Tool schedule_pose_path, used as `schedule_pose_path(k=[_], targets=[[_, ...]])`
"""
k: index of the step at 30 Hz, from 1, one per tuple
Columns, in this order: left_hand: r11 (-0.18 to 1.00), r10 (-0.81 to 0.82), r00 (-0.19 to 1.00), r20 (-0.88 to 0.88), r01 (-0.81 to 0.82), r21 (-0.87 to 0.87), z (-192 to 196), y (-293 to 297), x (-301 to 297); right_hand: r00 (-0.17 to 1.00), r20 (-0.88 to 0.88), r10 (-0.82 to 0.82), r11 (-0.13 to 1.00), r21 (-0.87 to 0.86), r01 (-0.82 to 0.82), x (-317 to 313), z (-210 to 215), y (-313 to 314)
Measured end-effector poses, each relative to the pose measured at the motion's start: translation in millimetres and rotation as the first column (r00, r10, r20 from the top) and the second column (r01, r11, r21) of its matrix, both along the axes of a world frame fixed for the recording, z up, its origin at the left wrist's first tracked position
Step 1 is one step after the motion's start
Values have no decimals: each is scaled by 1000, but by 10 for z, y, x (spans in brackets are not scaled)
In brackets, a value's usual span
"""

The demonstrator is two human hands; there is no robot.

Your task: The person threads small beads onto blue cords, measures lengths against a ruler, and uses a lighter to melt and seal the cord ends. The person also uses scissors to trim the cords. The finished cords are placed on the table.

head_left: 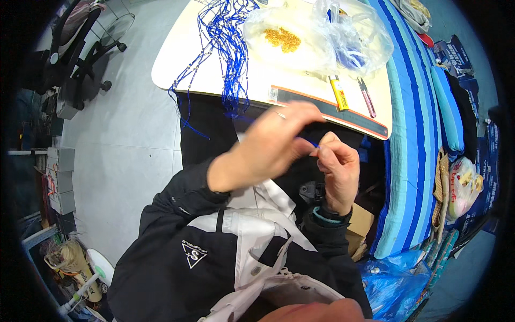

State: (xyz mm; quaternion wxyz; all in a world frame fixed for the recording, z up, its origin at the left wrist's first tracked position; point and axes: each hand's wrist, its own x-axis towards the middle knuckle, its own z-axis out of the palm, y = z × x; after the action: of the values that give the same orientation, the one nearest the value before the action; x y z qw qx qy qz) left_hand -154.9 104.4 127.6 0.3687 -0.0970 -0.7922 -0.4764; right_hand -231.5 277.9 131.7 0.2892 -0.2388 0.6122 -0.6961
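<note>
a black wheeled chair (60,47) stands on the brightly lit pale grey floor (134,129) left of the white tabletop (167,68), whose right side adjoins blue-striped fabric (421,134).

Probably a home bedroom with a craft spot.
Right of the round-cornered white table (174,67) lies a blue-striped cloth (410,177) spread like bedding; left of the table, a black wheeled chair (80,61); on it, thin blue cords (232,64) and small gold beads (282,39).
</note>
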Motion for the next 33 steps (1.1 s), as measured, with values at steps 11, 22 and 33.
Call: schedule_pose_path(k=[11, 22, 33], targets=[[961, -71, 992, 100, 41, 275, -199, 23, 1, 553, 716, 426, 866, -500, -19, -52, -275, 21], [987, -129, 991, 35, 125, 98, -231, 171, 33, 771, 626, 113, 788, -530, 314, 173, -440, -207], [993, -65, 994, 91, 55, 109, -147, 146, 138, 300, -918, -258, 913, -131, 386, 190, -309, -236]])
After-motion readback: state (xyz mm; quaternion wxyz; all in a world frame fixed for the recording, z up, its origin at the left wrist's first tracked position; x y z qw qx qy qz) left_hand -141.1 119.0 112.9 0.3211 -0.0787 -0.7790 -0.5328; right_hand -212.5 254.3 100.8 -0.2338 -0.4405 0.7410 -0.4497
